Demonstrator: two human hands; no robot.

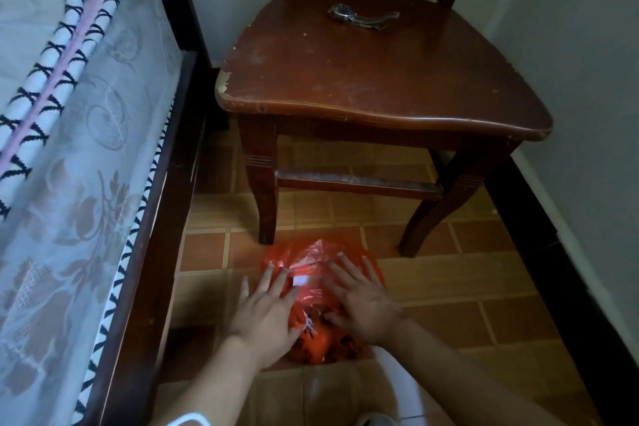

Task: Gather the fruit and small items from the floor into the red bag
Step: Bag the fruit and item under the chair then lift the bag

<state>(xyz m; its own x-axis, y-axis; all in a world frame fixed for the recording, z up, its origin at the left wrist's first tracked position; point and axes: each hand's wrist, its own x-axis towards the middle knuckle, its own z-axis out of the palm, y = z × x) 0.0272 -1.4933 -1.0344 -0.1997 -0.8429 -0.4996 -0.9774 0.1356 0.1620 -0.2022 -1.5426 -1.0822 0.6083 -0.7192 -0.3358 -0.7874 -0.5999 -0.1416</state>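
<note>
Both hands, left (264, 316) and right (359, 301), press flat-fingered on the crinkled translucent red bag (311, 259) before the wooden chair (363, 79).

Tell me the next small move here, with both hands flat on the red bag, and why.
Probably pinch the loose plastic at the far end of the red bag and pull the mouth open. Both the left hand and the right hand rest on it with straight fingers, gripping nothing, and the bag lies flattened on the tiled floor. No loose fruit shows on the floor in this view.
</note>
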